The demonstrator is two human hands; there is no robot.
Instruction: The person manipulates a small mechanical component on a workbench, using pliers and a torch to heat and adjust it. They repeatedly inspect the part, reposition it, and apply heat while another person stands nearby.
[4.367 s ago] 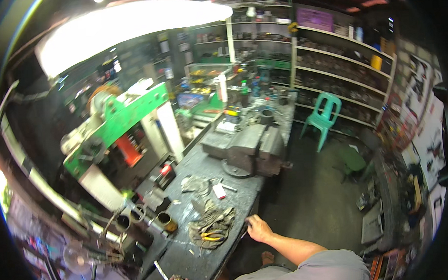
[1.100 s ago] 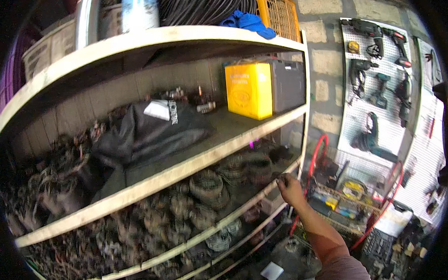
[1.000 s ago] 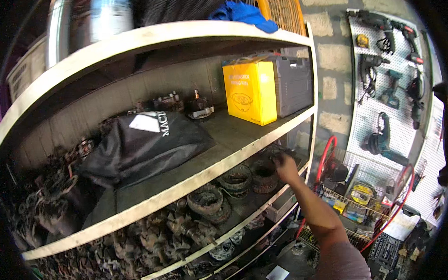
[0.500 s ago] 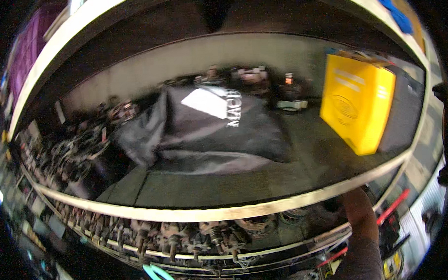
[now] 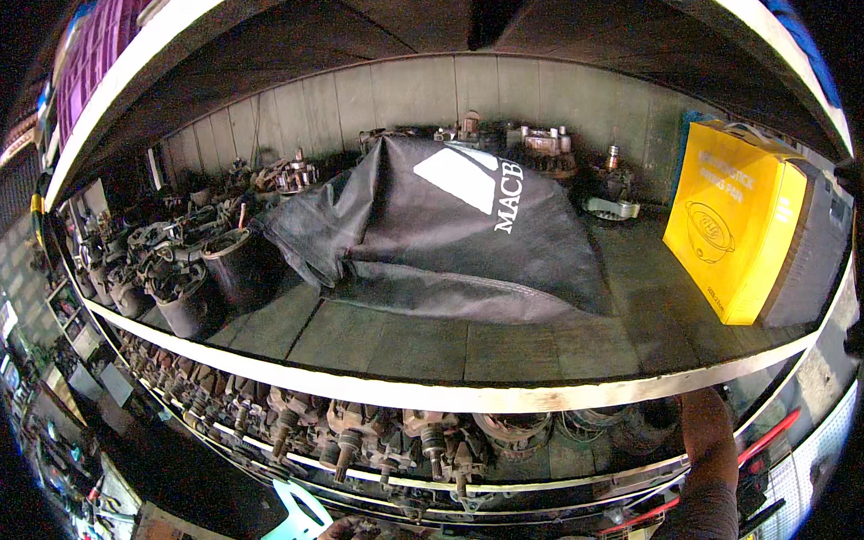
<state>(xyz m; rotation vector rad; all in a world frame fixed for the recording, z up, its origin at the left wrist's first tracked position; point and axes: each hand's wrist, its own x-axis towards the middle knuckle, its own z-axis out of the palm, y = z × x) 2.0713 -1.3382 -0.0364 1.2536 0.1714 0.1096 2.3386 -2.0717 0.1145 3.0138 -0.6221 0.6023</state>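
Note:
My right arm (image 5: 707,451) reaches in under the white shelf edge (image 5: 589,394), and its hand is hidden there. Several round dark parts (image 5: 647,424) lie near it on the lower shelf. Low at the centre-left, my left hand (image 5: 339,538) is closed on a small metal part (image 5: 363,528), beside rusty shafted parts (image 5: 348,444). On the shelf above, a black fabric cover (image 5: 422,261) with a white emblem lies draped in the middle. A yellow box (image 5: 721,222) stands upright at the right, against a dark grey case (image 5: 801,257).
Black buckets (image 5: 242,272) of greasy parts crowd the left of the shelf. A turquoise plastic chair (image 5: 289,527) is below. A red rail (image 5: 761,439) and white pegboard (image 5: 806,476) sit at lower right. A cluttered bench (image 5: 78,492) is at far left.
My view has turned from the bench to face the shelf squarely. My right arm has gone in under the shelf edge, hiding its hand. My left hand has come back into view at the bottom.

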